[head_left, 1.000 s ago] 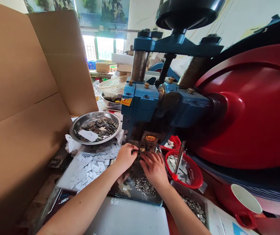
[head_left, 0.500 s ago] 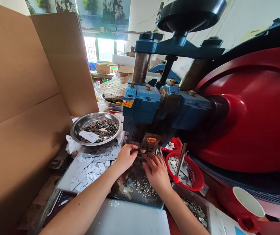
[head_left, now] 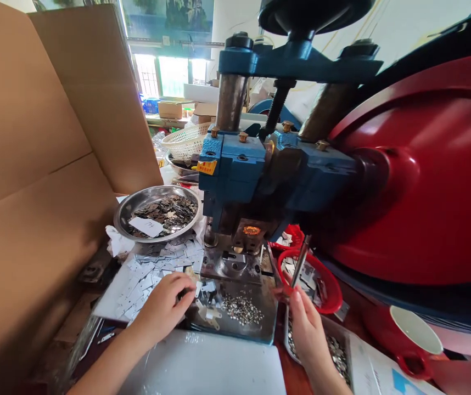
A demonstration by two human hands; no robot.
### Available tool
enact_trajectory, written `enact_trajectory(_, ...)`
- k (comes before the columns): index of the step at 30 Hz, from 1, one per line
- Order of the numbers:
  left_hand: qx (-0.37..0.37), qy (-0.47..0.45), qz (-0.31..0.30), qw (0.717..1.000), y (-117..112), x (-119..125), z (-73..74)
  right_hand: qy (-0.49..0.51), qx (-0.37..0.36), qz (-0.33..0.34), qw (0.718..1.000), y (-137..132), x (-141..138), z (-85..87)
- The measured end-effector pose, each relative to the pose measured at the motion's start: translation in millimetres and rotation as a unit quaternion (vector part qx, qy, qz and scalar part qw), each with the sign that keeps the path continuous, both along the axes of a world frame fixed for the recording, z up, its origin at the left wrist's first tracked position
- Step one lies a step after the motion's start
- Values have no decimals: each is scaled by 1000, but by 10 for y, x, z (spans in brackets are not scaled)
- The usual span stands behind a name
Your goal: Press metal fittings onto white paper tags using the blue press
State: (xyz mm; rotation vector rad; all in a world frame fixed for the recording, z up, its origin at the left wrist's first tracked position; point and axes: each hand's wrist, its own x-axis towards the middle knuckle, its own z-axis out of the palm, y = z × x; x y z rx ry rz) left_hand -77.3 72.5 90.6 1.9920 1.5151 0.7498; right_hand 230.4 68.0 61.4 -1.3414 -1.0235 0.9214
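Note:
My left hand (head_left: 163, 308) is curled at the left edge of a dark metal tray (head_left: 266, 323), its fingertips closed among small white metal plates (head_left: 153, 271); what they grip is hidden. My right hand (head_left: 306, 325) reaches up with fingers together, pinching the red lower end of a metal rod (head_left: 300, 262) that leans in a red bowl (head_left: 335, 293). A heap of tiny rivets (head_left: 241, 310) lies in the tray. The press die (head_left: 231, 263) under the blue press head (head_left: 235, 170) stands bare.
A steel bowl (head_left: 122, 215) of dark parts sits at the left. Tall cardboard (head_left: 33, 164) walls in the left side, and a red flywheel cover (head_left: 425, 164) fills the right. A red mug (head_left: 414, 336), a rivet tray (head_left: 336, 354) and a white board (head_left: 214, 367) lie near me.
Both hands have pulled back from the press die. The left went down-left to the plates by the tray; the right went right to the rod in the red bowl.

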Motion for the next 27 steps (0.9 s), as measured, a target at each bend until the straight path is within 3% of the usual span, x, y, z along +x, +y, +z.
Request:
enact_trajectory(5,-5,135,5,991,-303,-324,-147,47,-19,-2,999,176,-50,-190)
enact_trajectory(8,-16,179,5,984,-368,-377,-245,-47,-46,-14,998,432,-192,-180)
enact_trajectory(12,-25,175,8,984,-372,-316,-272,-201,0,57,978,827,-442,-63)
enact_trajectory(15,-22,165,6,986,-376,-285,-260,-226,-11,40,973,950,-486,-25)
enact_trajectory(18,-8,155,11,988,-391,-290,-270,-212,-21,-10,977,840,-278,-32)
enact_trajectory(21,7,149,10,989,-405,-297,-278,-194,-25,-79,978,558,70,-43)
enact_trajectory(24,4,155,9,988,-430,-305,-231,-239,-47,-171,955,257,246,-73)
enact_trajectory(26,-13,171,23,985,-466,-322,-163,-323,-7,-116,939,123,156,-108)
enact_trajectory(27,-25,186,34,982,-490,-332,-123,-366,28,-45,929,85,55,-124)
